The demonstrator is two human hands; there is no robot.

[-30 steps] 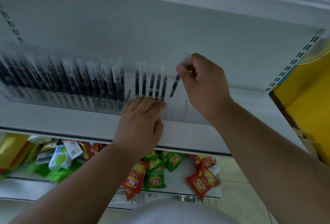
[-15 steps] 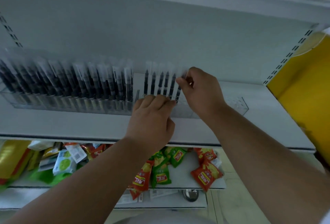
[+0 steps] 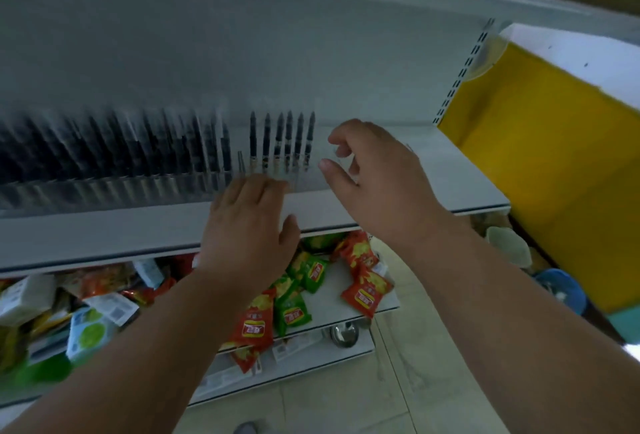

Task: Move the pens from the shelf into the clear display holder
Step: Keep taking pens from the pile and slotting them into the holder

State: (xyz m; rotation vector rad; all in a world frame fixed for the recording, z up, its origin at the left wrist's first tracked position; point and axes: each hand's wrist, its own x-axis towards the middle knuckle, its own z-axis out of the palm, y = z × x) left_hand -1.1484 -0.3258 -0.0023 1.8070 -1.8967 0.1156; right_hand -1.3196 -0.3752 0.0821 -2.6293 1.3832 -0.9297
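R hand empty, beside pens in holder.

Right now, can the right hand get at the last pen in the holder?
Probably yes. The right hand hangs empty just beside the last pen, nothing between them; the left hand rests lower, at the holder's front.

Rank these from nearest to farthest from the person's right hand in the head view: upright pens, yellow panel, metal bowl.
From the right hand:
1. Upright pens, just left of it.
2. Metal bowl, below, on the lower shelf.
3. Yellow panel, far right.
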